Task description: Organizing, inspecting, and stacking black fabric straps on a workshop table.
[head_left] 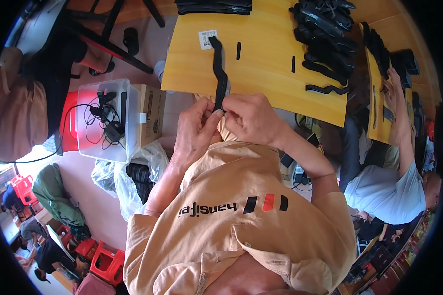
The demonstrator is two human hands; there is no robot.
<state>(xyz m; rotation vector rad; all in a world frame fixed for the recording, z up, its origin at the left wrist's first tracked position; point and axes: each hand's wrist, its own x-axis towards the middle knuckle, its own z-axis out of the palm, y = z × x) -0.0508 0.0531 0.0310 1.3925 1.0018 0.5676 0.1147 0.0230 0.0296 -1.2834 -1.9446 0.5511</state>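
Observation:
A long black strap [218, 69], wavy along its length, lies across the yellow wooden table [266, 64] with its near end at the table's front edge. My left hand [197, 123] pinches that near end between thumb and fingers. From the other side my right hand [248, 115] closes on the same end, its fingertips almost touching my left thumb. The exact tip is hidden between my fingers. Beside the strap's far end a white printed label [207, 40] lies on the tabletop.
Black folded straps [327, 39] are heaped at the table's right, with a single strap [326, 89] nearer the edge. A black stack [213, 7] sits at the back. Left stand a clear bin of cables [103, 123] and a cardboard box [151, 113]. A co-worker [386, 189] works at right.

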